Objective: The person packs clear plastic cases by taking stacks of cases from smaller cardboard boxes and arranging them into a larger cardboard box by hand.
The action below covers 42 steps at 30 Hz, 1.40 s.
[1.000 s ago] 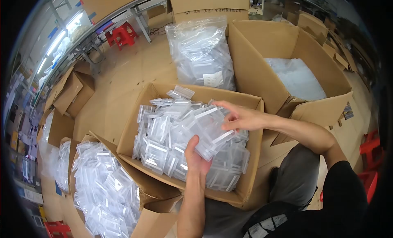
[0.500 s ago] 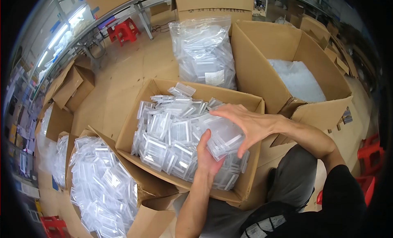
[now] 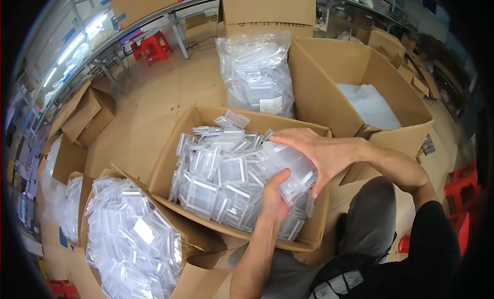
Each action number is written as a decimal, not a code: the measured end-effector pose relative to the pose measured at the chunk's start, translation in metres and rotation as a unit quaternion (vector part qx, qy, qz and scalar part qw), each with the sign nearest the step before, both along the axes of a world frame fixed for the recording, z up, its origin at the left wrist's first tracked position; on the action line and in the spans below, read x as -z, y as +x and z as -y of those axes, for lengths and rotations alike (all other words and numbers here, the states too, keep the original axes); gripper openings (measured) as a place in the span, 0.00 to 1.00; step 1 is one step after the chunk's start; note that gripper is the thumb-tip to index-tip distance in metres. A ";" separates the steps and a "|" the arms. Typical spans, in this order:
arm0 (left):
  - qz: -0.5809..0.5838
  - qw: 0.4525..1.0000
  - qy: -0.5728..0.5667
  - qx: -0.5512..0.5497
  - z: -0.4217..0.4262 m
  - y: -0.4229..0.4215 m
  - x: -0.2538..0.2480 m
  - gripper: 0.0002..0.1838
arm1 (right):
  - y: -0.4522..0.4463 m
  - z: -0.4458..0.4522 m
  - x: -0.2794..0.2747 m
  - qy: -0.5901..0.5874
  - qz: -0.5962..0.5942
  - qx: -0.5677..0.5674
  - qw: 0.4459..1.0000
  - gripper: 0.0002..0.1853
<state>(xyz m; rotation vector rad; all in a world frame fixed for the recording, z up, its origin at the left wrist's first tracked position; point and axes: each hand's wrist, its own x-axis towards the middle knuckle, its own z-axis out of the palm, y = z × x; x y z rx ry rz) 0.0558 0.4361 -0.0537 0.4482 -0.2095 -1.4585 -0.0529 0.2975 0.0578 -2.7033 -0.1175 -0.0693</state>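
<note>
A small stack of clear plastic cases is between my two hands above the right side of a cardboard box. My left hand grips the stack from the lower left, its thumb on the near side and its other fingers hidden underneath. My right hand spans the stack from the right, fingers at the far end and thumb at the near end. Below them, many loose clear cases lie jumbled in the box.
At lower left, another cardboard box holds a heap of clear cases. Behind stands a filled plastic bag. A large open carton with a pale translucent bag is at right. Red stools stand around.
The hands and the stack have shifted slightly right in view. My left thumb has moved from beside the stack to rest against it. The camera view has tilted a little.
</note>
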 end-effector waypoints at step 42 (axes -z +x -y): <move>0.694 0.719 -0.018 0.000 0.414 -0.197 -0.145 0.30 | -0.267 0.400 -0.019 0.306 0.131 0.220 0.917 0.30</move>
